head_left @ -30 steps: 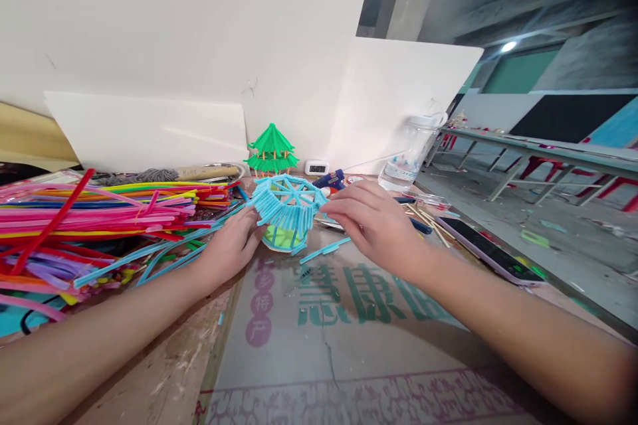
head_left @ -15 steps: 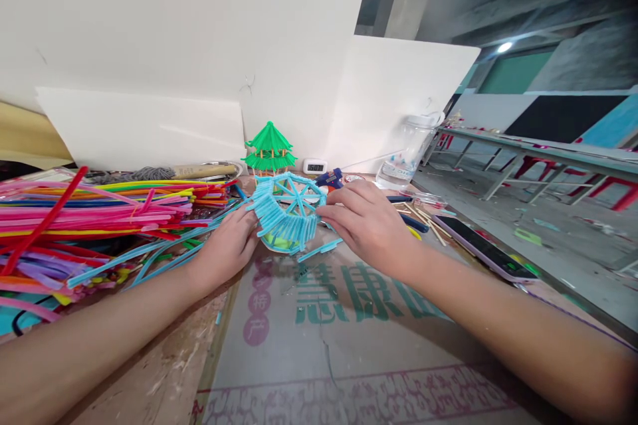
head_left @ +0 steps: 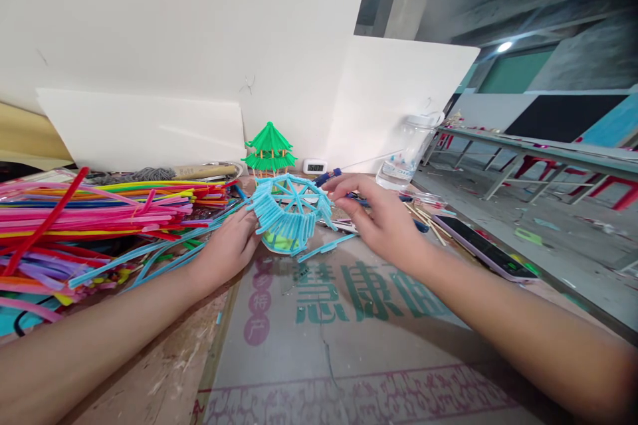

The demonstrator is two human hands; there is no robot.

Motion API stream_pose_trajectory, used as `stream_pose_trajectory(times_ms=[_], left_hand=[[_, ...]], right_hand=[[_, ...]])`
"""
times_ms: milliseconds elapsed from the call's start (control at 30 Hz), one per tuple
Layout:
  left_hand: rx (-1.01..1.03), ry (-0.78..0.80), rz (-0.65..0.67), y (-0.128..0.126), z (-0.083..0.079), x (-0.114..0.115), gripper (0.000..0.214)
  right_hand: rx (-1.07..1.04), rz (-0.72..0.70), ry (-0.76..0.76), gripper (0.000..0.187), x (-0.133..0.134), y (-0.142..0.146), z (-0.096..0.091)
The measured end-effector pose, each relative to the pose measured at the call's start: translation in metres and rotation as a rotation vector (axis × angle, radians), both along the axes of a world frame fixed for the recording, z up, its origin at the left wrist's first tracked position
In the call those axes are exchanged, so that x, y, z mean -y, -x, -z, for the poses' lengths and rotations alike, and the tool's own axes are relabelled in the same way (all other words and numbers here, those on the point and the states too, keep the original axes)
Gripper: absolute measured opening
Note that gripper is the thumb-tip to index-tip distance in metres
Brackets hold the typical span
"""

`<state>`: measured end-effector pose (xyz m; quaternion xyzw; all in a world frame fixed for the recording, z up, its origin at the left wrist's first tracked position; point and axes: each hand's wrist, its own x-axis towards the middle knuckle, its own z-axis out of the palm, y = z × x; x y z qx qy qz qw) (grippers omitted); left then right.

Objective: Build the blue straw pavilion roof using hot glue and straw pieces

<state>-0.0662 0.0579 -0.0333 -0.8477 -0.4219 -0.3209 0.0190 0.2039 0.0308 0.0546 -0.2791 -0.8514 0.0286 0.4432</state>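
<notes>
A small round pavilion model point(head_left: 286, 216) has a spoked top and a skirt of short light-blue pipe-cleaner pieces, with a yellow-green base inside. My left hand point(head_left: 226, 246) holds it at its left side; some fingertips are hidden behind it. At the right edge of the blue skirt, the thumb and forefinger of my right hand point(head_left: 381, 216) close on a short blue pipe-cleaner piece point(head_left: 326, 207). Loose short blue pieces point(head_left: 326, 248) lie on the mat just in front. Behind the model stands a green-roofed pagoda point(head_left: 270, 146) on thin sticks.
Bundles of coloured pipe cleaners point(head_left: 100, 212) fill the left side. A glue gun point(head_left: 329, 176), a small digital clock point(head_left: 315, 166) and a water bottle point(head_left: 406, 153) stand toward the back. To the right lie thin sticks point(head_left: 431, 222) and a phone point(head_left: 483, 246). White boards point(head_left: 174, 33) rise behind.
My right hand has moved slightly right and turned, its fingers now higher at the skirt's edge. More blue pieces show there. My left hand keeps its hold.
</notes>
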Motion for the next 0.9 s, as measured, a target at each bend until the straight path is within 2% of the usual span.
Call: stream_pose_trajectory(times_ms=[133,233,333,500,633,767,900], left_hand=[[0.024,0.023,0.029,-0.001,-0.001,-0.001,0.032],[0.036,0.031,0.035,-0.001,-0.001,-0.002,0.032],[0.049,0.051,0.039,-0.002,-0.002,-0.001,0.033],[0.087,0.081,0.036,-0.002,-0.002,-0.002,0.037],[0.135,0.097,0.060,0.000,0.002,-0.008,0.037],[0.168,0.115,0.054,0.002,0.005,-0.012,0.034],[0.179,0.122,0.047,0.002,0.004,-0.013,0.035]], right_hand=[[-0.317,-0.225,0.434,0.011,0.003,0.000,-0.011],[-0.346,-0.217,0.579,0.022,0.001,-0.004,-0.017],[-0.295,-0.102,0.575,0.034,-0.002,-0.010,-0.024],[-0.125,0.034,0.442,0.049,-0.002,-0.017,-0.035],[-0.086,0.045,0.485,0.037,0.000,-0.019,-0.038],[-0.143,-0.043,0.582,0.020,-0.003,-0.020,-0.036],[-0.101,-0.095,0.600,0.015,-0.007,-0.023,-0.031]])
